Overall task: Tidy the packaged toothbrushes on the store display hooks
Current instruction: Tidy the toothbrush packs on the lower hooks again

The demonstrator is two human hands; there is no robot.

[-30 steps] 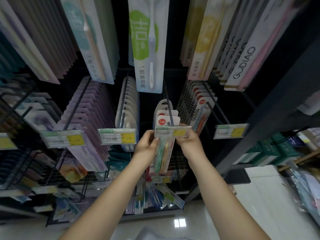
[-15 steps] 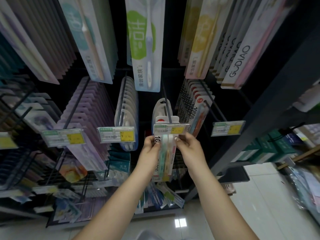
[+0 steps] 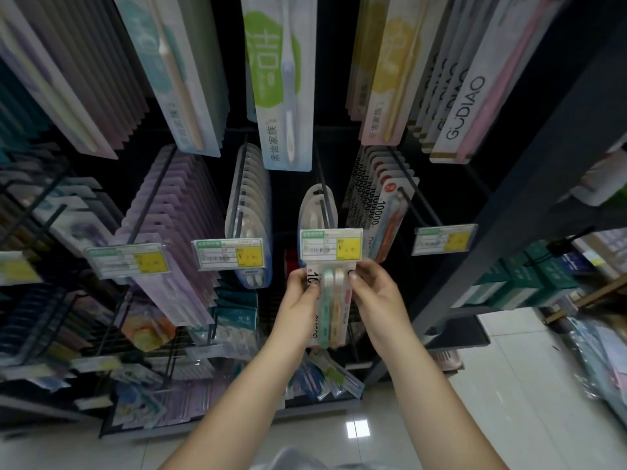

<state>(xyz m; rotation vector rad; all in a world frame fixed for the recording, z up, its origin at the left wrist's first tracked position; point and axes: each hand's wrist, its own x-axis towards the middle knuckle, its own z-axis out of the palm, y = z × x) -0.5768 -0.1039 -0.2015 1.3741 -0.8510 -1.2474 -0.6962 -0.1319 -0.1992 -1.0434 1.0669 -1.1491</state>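
A flat toothbrush pack (image 3: pixel 330 310) with a green and a yellow brush hangs upright just under the price tag (image 3: pixel 331 244) at the front end of a black display hook (image 3: pixel 325 201). My left hand (image 3: pixel 302 293) pinches the pack's upper left edge, and my right hand (image 3: pixel 371 290) pinches its upper right edge. The pack's top is hidden behind the tag. A clear blister pack (image 3: pixel 314 208) hangs further back on the same hook.
Neighbouring hooks carry full rows: lilac packs (image 3: pixel 163 212), clear blister packs (image 3: pixel 249 205) and red-topped "10000" packs (image 3: pixel 380 201). Long packs (image 3: pixel 281 79) hang from the row above. A dark shelf upright (image 3: pixel 522 198) stands to the right; tiled floor (image 3: pixel 509 385) lies below.
Both hands have drawn the pack forward along the hook and lowered it from behind the tag, so more of its front now shows beneath the price tag.
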